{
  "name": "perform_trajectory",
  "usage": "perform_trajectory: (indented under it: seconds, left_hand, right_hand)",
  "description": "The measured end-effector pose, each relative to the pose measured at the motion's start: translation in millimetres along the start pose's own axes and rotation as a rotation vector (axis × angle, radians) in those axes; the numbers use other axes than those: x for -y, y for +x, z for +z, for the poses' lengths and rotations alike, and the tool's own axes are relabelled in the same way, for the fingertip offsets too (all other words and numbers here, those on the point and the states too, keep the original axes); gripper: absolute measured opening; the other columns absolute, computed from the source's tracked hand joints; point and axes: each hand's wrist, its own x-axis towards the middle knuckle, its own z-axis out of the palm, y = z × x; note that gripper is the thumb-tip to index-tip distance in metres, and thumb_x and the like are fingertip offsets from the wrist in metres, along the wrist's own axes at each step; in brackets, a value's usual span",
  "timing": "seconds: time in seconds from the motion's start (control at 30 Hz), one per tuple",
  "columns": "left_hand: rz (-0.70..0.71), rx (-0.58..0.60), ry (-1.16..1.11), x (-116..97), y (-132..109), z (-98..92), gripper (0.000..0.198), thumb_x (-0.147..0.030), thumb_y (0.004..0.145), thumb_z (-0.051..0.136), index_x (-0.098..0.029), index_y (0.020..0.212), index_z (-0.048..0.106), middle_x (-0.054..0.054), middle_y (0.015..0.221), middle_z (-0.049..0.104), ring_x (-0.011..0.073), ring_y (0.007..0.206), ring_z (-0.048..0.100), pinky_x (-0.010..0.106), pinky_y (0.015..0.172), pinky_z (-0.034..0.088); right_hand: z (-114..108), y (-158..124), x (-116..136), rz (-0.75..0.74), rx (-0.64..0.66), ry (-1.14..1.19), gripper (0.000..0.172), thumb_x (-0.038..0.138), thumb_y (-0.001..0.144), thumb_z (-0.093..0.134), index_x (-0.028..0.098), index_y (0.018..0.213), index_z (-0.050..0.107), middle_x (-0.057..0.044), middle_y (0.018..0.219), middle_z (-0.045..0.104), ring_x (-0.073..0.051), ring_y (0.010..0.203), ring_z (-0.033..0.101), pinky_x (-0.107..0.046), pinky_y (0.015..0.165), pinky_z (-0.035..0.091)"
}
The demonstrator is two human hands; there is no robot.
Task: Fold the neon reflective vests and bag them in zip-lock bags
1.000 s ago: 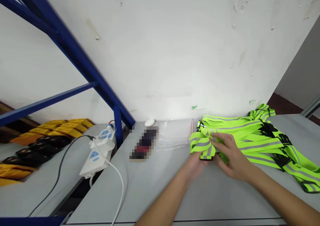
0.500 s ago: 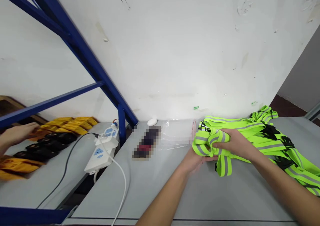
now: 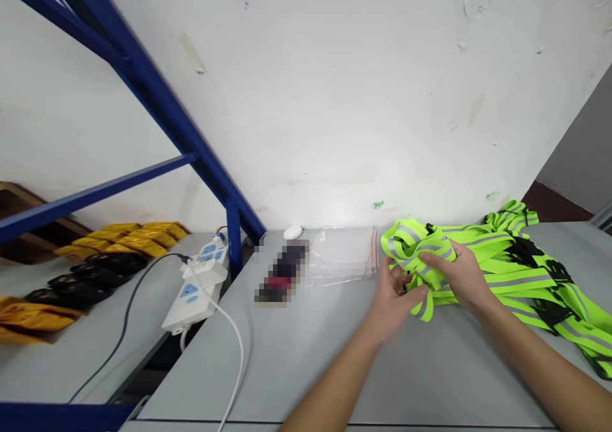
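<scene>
A rolled bundle of neon-yellow reflective strap (image 3: pixel 414 250) with grey stripes is between my hands, just above the grey table (image 3: pixel 296 368). My left hand (image 3: pixel 394 295) grips it from the lower left, its fingers curled under and partly hidden. My right hand (image 3: pixel 461 276) holds the bundle from the right, thumb across its front. A short loop of strap hangs below it. Behind and to the right lies a pile of the same reflective straps (image 3: pixel 521 282) with black buckles. Clear plastic bags (image 3: pixel 342 253) with red seal lines lie flat left of the bundle.
A pixelated object (image 3: pixel 283 276) and a white oval item (image 3: pixel 292 232) lie by the wall. White power strips (image 3: pixel 196 292) with cables sit beside a blue rack frame (image 3: pixel 191 145). On the left table are yellow packets (image 3: pixel 143 237) and black items (image 3: pixel 90 278).
The strap bundle has risen slightly and turned, showing its coiled side. My left hand has shifted up and right around it. The other person's hand at far left has left the view.
</scene>
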Motion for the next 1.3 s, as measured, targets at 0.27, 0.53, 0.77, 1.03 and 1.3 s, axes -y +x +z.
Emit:
perform_trajectory:
  seconds: [0.27, 0.53, 0.77, 1.03, 1.3]
  left_hand:
    - [-0.151, 0.001, -0.001, 4, 7, -6.9, 0.038, -0.041, 0.074, 0.073, -0.013, 0.100, 0.067, 0.014, 0.103, 0.070, 0.0265, 0.095, 0.067, 0.040, 0.087, 0.051]
    - [-0.007, 0.126, -0.246, -2, -1, 8.9, 0.031, -0.027, 0.074, 0.064, -0.013, 0.101, 0.069, 0.012, 0.113, 0.068, 0.0306, 0.117, 0.056, 0.041, 0.098, 0.043]
    - [0.065, 0.236, -0.192, 2, -6, -2.6, 0.059, -0.051, 0.084, 0.060, -0.019, 0.133, 0.052, 0.011, 0.141, 0.051, 0.0303, 0.135, 0.040, 0.047, 0.111, 0.031]
    - [0.190, 0.151, 0.500, -9, -10, -8.1, 0.070, -0.067, 0.087, 0.041, -0.017, 0.134, 0.052, 0.012, 0.128, 0.061, 0.0288, 0.130, 0.046, 0.044, 0.113, 0.029]
    - [0.472, 0.100, 0.581, -22, 1, -34.3, 0.052, -0.064, 0.081, 0.055, -0.017, 0.065, 0.069, 0.008, 0.070, 0.070, 0.0195, 0.068, 0.064, 0.032, 0.072, 0.050]
  right_hand:
    - [-8, -8, 0, -0.430, -0.122, -0.337, 0.025, 0.036, 0.071, 0.075, 0.022, 0.090, 0.069, -0.005, 0.089, 0.074, -0.026, 0.083, 0.070, -0.038, 0.072, 0.057]
    - [15, -14, -27, -1.053, -0.071, -0.587, 0.044, 0.000, 0.076, 0.047, 0.025, 0.109, 0.061, -0.009, 0.116, 0.068, -0.024, 0.114, 0.061, -0.044, 0.090, 0.055]
    - [13, -22, -25, -1.115, 0.101, -0.913, 0.036, 0.016, 0.076, 0.059, 0.016, 0.112, 0.055, -0.015, 0.144, 0.047, -0.036, 0.139, 0.032, -0.053, 0.099, 0.046]
    - [0, -16, -29, -1.127, 0.088, -0.789, 0.039, -0.004, 0.076, 0.045, 0.023, 0.102, 0.055, -0.006, 0.123, 0.066, -0.024, 0.120, 0.057, -0.043, 0.094, 0.049]
    - [-18, -16, -4, -0.513, -0.048, -0.314, 0.032, 0.035, 0.073, 0.074, 0.026, 0.100, 0.058, -0.002, 0.099, 0.070, -0.022, 0.093, 0.067, -0.034, 0.080, 0.055]
